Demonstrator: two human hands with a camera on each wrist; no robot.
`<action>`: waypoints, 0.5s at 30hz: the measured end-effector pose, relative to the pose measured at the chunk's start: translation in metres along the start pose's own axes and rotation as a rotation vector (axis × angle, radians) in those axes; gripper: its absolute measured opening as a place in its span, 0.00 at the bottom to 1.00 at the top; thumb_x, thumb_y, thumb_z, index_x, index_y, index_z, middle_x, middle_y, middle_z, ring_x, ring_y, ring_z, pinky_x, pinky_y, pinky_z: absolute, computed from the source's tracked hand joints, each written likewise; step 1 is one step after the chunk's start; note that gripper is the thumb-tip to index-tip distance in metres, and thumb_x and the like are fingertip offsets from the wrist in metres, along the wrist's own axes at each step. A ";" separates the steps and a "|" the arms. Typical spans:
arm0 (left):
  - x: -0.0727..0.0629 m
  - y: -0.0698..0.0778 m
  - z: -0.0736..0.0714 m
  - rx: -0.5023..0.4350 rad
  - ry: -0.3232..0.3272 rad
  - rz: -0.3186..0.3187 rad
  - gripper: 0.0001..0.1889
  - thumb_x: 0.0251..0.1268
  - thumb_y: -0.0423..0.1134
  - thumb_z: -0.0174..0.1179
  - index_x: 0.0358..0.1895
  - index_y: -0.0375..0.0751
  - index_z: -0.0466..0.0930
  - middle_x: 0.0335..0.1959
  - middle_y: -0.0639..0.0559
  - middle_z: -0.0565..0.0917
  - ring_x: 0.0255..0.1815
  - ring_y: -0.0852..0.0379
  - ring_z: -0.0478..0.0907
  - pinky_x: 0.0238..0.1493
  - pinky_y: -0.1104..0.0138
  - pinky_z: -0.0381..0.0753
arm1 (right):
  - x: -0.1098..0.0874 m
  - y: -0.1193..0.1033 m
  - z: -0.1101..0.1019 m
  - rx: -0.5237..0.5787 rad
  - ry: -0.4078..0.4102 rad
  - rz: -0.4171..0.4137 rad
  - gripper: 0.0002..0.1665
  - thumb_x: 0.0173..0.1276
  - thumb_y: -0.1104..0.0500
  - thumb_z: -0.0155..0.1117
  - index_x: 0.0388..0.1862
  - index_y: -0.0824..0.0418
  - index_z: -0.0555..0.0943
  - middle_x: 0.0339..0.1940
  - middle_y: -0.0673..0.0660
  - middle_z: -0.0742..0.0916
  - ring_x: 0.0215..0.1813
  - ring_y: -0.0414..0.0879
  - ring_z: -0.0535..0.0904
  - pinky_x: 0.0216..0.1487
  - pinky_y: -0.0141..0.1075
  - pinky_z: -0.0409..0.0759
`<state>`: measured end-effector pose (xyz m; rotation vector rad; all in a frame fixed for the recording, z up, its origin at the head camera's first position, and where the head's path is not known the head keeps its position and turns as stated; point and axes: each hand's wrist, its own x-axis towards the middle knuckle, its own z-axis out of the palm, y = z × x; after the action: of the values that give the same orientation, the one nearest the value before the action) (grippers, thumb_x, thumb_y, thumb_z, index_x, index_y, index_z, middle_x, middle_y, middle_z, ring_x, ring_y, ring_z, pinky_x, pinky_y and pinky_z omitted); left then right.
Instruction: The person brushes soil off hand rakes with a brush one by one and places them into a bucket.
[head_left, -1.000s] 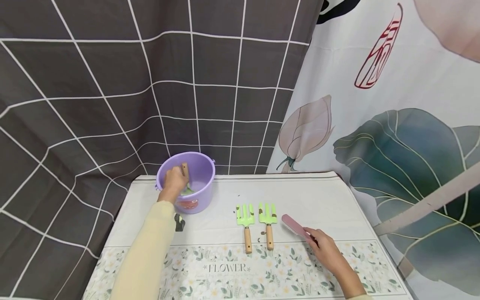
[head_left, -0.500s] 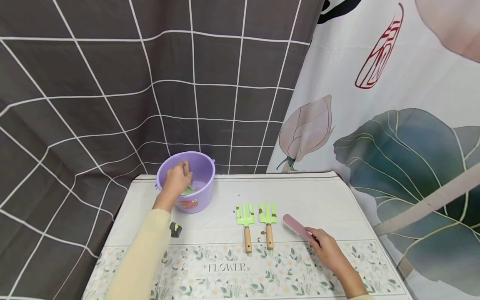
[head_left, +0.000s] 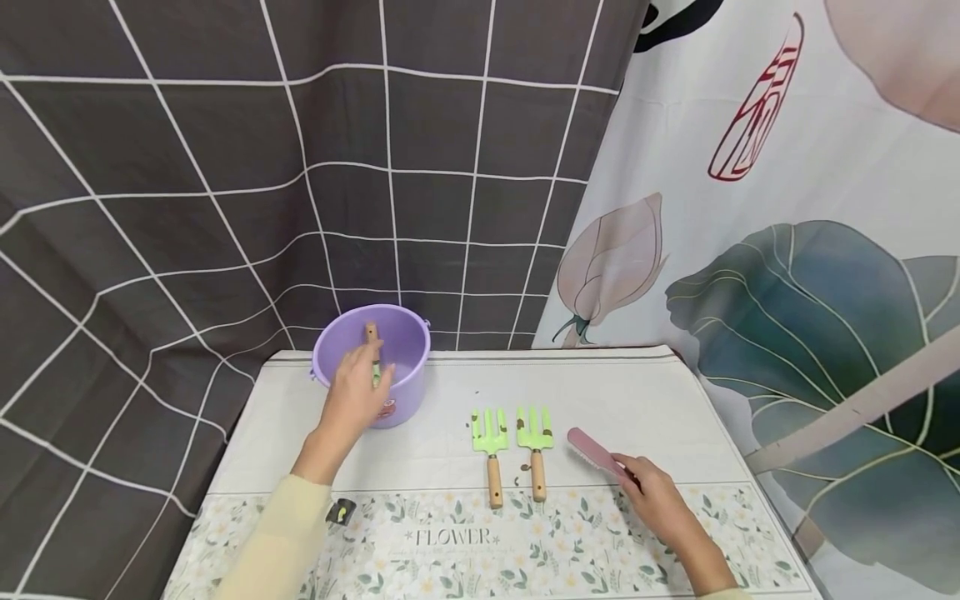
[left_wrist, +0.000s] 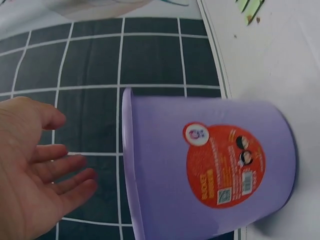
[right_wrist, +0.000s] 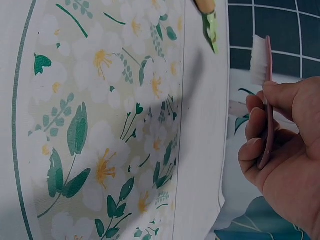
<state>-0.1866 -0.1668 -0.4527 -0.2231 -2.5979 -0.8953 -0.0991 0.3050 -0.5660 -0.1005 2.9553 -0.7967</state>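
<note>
A purple bucket (head_left: 408, 396) stands at the back left of the table, with an orange label on its side in the left wrist view. Inside it leans a garden tool with a wooden handle (head_left: 372, 332); some green shows below the handle. My left hand (head_left: 351, 395) is over the bucket's near rim, fingers loosely extended. In the left wrist view the palm and fingers (left_wrist: 65, 175) show nothing held. At the right, my right hand (head_left: 654, 498) grips a pink brush (head_left: 590, 450) by its handle. The brush's white bristles (right_wrist: 258, 60) face sideways in the right wrist view.
Two light green hand forks with wooden handles, a left fork (head_left: 490, 433) and a right fork (head_left: 535, 433), lie mid-table with brown specks on their tines. The table (head_left: 615, 383) has a floral cloth band in front. A grey gridded curtain (head_left: 435, 200) hangs behind.
My left hand has let go of the wooden-handled tool in the bucket and drawn back toward me, its fingers opening. My right hand and the brush have stayed almost in place.
</note>
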 end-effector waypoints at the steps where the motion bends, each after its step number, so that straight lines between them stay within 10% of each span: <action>1: -0.004 0.001 0.001 -0.003 0.015 0.015 0.25 0.69 0.34 0.64 0.66 0.25 0.73 0.61 0.27 0.80 0.62 0.30 0.77 0.69 0.41 0.75 | 0.000 0.000 0.000 -0.002 0.003 -0.002 0.23 0.76 0.65 0.62 0.69 0.62 0.78 0.48 0.57 0.86 0.47 0.45 0.81 0.45 0.42 0.84; 15: -0.049 0.009 0.032 -0.077 0.086 0.139 0.20 0.62 0.29 0.68 0.57 0.28 0.80 0.53 0.33 0.84 0.52 0.36 0.84 0.54 0.48 0.87 | 0.001 -0.003 -0.002 -0.006 0.034 -0.038 0.23 0.76 0.66 0.62 0.68 0.63 0.78 0.47 0.56 0.86 0.44 0.43 0.80 0.41 0.39 0.83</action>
<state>-0.1489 -0.1412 -0.4909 -0.3731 -2.4387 -0.9343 -0.0998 0.3037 -0.5624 -0.1451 2.9962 -0.8022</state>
